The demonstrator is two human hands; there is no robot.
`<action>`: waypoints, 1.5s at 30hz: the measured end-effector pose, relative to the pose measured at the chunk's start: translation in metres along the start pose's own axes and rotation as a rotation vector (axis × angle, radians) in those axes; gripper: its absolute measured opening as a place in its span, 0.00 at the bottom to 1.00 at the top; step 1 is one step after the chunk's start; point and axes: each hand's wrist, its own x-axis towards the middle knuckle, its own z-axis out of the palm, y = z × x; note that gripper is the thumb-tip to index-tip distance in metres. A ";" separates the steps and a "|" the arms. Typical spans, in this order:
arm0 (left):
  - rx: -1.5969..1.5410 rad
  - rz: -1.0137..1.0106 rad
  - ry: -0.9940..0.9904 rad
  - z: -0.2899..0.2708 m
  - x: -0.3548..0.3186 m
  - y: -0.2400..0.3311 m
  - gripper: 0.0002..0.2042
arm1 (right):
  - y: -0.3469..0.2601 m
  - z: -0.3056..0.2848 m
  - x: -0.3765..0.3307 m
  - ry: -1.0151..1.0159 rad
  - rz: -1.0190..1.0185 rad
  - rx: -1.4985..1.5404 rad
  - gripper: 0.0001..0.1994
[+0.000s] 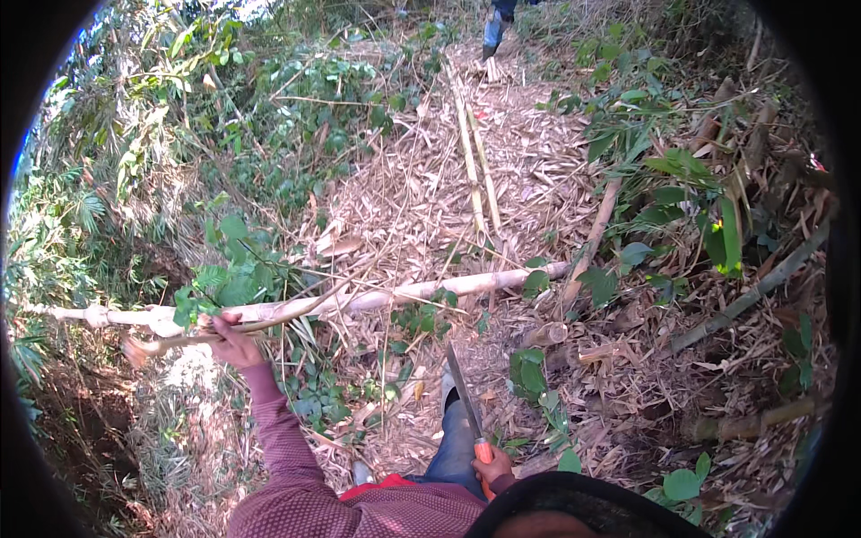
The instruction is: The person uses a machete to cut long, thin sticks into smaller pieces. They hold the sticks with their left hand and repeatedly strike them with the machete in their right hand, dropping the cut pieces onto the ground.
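My left hand (236,348), its arm stretched out to the left, is closed around a thin, slightly bent stick (291,315). Green leaves (235,280) show just above that hand; whether they grow from the stick I cannot tell. A thick pale bamboo pole (457,286) lies crosswise behind the stick, spanning from the far left to the middle. Low by my right leg, my right hand (499,468) grips the orange handle of a machete (465,399). Its long blade points up and away from me, apart from the pole.
Two long bamboo poles (470,166) lie lengthwise on the leaf-littered path ahead. At the far end stands another person's leg (493,34). Cut stumps (545,335) and a greenish pole (749,300) are on the right. Dense undergrowth (108,206) borders the left.
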 end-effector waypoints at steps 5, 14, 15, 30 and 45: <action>0.047 0.140 -0.333 -0.086 0.072 0.104 0.18 | -0.016 0.026 -0.029 -0.023 -0.210 -0.077 0.17; -0.171 -0.120 -0.299 -0.126 0.078 0.058 0.14 | -0.068 0.080 -0.059 -0.143 -0.325 0.063 0.20; -0.238 -0.143 -0.280 -0.128 0.069 0.030 0.14 | -0.071 0.084 -0.061 -0.163 -0.303 0.087 0.20; -0.431 -0.197 0.036 -0.135 0.078 0.087 0.14 | -0.113 0.102 -0.093 -0.281 -0.453 0.228 0.14; -0.394 -0.075 -0.102 -0.149 0.030 0.171 0.24 | -0.381 0.087 -0.117 -0.065 -1.714 0.201 0.08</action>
